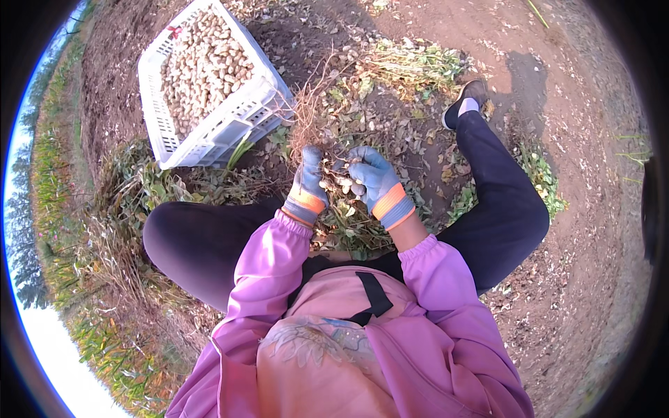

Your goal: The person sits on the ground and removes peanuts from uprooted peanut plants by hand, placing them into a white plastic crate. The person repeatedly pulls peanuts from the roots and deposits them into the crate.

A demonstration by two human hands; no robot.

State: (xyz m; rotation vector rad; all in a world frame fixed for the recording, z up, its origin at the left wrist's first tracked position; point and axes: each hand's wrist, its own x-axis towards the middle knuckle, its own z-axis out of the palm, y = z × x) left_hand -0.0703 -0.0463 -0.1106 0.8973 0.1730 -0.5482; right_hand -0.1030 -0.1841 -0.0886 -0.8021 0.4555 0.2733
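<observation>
Both my hands wear blue-grey work gloves with orange-banded cuffs. My left hand (309,180) is closed around a bunch of dry peanut plants, whose thin brown roots and stems (308,117) stick up beyond the fingers. Just right of it, my right hand (372,175) has its fingers curled at the peanut pods (342,183) that hang between the two gloves. Whether the right fingers grip a pod or only touch it is hidden by the glove. Ahead on the left stands a white plastic crate (230,130) heaped with peanuts in their shells (206,68).
Pulled peanut plants (413,68) lie in a pile ahead on the right, near my shoe (465,102). More leafy plants (151,177) lie beside my left knee (177,230). Dry leaves litter the bare soil (580,198). Green growth (57,172) lines the field's far left.
</observation>
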